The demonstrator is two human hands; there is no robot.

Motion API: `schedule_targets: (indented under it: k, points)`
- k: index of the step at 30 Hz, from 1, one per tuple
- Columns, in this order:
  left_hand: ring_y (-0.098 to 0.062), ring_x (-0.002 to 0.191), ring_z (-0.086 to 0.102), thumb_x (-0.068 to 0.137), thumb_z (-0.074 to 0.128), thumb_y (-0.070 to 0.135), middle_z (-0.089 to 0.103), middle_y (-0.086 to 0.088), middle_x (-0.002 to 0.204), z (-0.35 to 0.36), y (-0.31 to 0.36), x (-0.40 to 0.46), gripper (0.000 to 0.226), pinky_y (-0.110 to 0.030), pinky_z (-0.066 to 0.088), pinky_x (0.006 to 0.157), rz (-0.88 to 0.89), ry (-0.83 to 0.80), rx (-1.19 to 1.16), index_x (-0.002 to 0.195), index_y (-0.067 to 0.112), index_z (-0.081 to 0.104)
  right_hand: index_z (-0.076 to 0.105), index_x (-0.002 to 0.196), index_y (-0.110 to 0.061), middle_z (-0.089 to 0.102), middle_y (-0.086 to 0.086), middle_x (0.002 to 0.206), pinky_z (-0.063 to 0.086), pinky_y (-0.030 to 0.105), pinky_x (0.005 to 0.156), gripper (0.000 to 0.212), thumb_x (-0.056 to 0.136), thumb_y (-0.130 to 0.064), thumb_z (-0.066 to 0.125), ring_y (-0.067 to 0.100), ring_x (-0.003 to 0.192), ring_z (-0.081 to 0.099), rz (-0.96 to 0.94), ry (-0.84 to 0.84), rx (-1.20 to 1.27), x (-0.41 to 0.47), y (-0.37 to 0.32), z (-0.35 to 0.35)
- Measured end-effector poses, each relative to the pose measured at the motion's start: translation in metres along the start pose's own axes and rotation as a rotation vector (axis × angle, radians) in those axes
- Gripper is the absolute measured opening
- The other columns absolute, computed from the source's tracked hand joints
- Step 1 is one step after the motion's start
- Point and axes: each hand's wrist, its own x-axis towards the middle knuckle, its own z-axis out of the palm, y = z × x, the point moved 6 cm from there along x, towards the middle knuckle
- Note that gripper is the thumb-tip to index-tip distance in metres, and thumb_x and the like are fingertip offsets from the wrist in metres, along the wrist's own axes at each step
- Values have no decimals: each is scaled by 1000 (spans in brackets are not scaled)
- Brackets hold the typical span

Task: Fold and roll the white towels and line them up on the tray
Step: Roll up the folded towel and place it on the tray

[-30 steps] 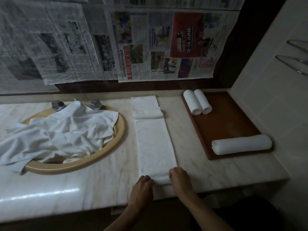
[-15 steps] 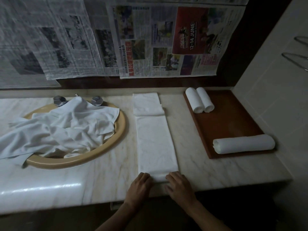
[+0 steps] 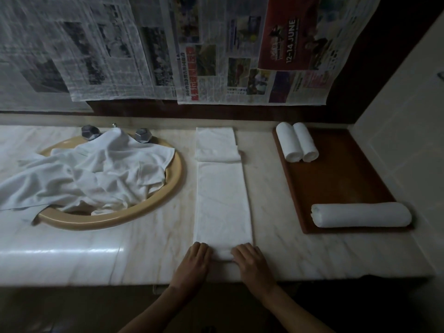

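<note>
"12-14 JUNE" is printed on a red newspaper point(image 3: 252, 49) advert hung behind the marble counter point(image 3: 149, 248). The near end of a long folded white towel point(image 3: 222, 203), left of the brown tray point(image 3: 336, 179), is pressed by the left hand point(image 3: 193, 263) and right hand point(image 3: 251, 264), fingers loosely together, slightly curled.

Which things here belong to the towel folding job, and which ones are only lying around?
Belong to the job:
- long folded white towel strip
- left hand and right hand, on its near end
- brown wooden tray
- three rolled white towels
- loose white towel heap

Only lying around:
- tan oval sink
- two metal tap knobs
- newspaper sheets
</note>
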Motion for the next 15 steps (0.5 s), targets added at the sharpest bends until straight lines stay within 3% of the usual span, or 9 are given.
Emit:
schedule_targets:
  k: [2, 5, 7, 9, 11, 15]
  points:
    - [-22, 86, 47, 57, 81, 21, 59, -7, 100, 2, -3, 4, 46, -33, 54, 71, -16, -60, 13, 100, 11, 67, 60, 90, -22, 56, -3, 87, 38, 32, 70, 6, 85, -19, 60, 20, 79, 54, -16, 3, -8, 4, 1, -2]
    - [-17, 83, 50, 45, 84, 22, 61, 0, 96, 0, -12, 14, 52, -29, 52, 69, -67, -155, 53, 95, 18, 69, 62, 87, -21, 58, -2, 83, 46, 31, 63, 13, 76, -14, 58, 20, 76, 57, 2, -71, 4, 17, 9, 1]
    - [-17, 90, 50, 61, 76, 19, 62, 1, 102, -1, -13, 18, 43, -31, 50, 78, -97, -223, 69, 102, 20, 67, 64, 85, -18, 60, 0, 84, 48, 28, 61, 18, 70, -7, 62, 22, 77, 61, 11, -190, 33, 22, 11, 1]
    - [-22, 109, 48, 83, 58, 15, 56, -2, 120, -5, -9, 21, 38, -38, 40, 95, -115, -259, 107, 121, 18, 59, 65, 100, -11, 63, 7, 102, 49, 33, 78, 25, 82, 0, 54, 27, 97, 60, 44, -309, 51, 25, 11, -2]
    - [-23, 120, 42, 92, 48, 16, 50, -3, 129, -3, -6, 23, 38, -40, 31, 103, -148, -258, 141, 131, 17, 51, 62, 116, -9, 60, 9, 119, 45, 36, 91, 25, 94, -4, 51, 27, 112, 55, 37, -378, -22, 30, 8, -4]
    - [-19, 114, 51, 97, 51, 21, 60, -3, 119, -17, -3, 38, 24, -38, 34, 104, -278, -249, 182, 120, 17, 59, 68, 105, -10, 66, 10, 111, 49, 37, 88, 13, 96, -12, 59, 28, 103, 63, 174, -406, -78, 51, 10, -11]
